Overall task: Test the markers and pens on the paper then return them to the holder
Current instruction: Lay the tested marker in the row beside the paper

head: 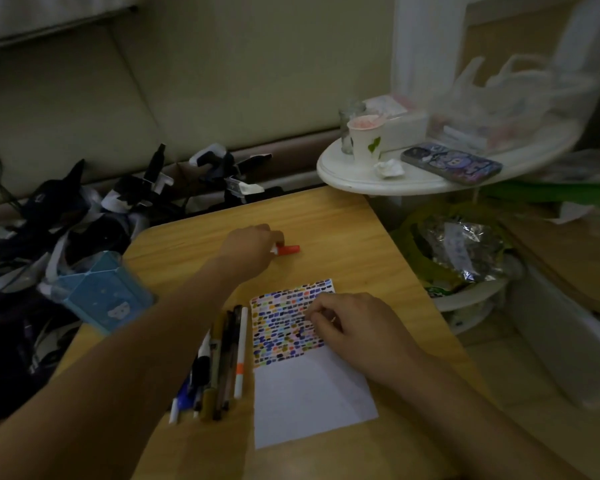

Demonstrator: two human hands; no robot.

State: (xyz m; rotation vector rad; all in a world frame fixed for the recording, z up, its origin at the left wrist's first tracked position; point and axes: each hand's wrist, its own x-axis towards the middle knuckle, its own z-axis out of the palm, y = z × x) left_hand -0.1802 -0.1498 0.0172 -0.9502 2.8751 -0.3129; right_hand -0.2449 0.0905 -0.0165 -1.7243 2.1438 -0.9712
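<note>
A white paper (309, 386) lies on the wooden table (326, 216); its upper half is covered with many small coloured marks. My right hand (357, 327) rests on the paper with its fingers loosely curled over the marks. My left hand (253, 247) reaches to the far side of the table and grips a marker with an orange-red cap (287, 250). Several pens and markers (222, 362) lie in a bundle left of the paper. The light blue holder (101, 296) stands at the table's left edge.
A round white side table (361, 178) at the back right carries a paper cup (364, 138), a phone (451, 163), a crumpled tissue and boxes. Dark bags and clothes (66, 220) pile up left of the table. Foil packets fill a bin (461, 251) on the right.
</note>
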